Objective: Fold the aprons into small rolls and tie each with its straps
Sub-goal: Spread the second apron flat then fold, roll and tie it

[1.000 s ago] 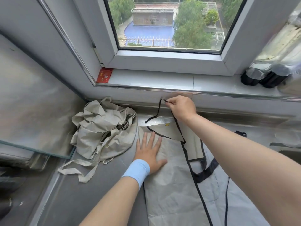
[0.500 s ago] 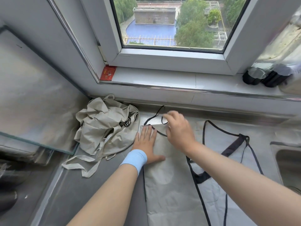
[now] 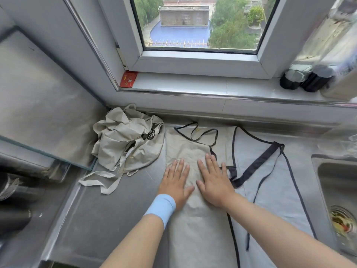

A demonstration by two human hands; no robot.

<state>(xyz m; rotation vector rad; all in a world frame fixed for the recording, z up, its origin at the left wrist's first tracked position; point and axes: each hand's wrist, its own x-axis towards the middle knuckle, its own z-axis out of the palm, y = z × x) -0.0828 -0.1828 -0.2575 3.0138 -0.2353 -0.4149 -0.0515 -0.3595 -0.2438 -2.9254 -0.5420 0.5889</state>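
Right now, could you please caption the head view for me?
A folded apron under left hand and right hand, beside a crumpled apron.

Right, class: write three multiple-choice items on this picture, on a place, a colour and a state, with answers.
1. Where does the crumpled apron lie?
A. on the windowsill
B. in the sink
C. on the counter, left of the flat apron

2. What colour is the wristband at the left hand?
A. light blue
B. red
C. black

3. How do the left hand and right hand lie?
A. pinching a strap
B. pressed flat on the flat apron
C. raised off it

Answers: 1 C, it lies heaped beside the flat apron; 2 A, the band is pale blue; 3 B, both palms lie on the cloth.
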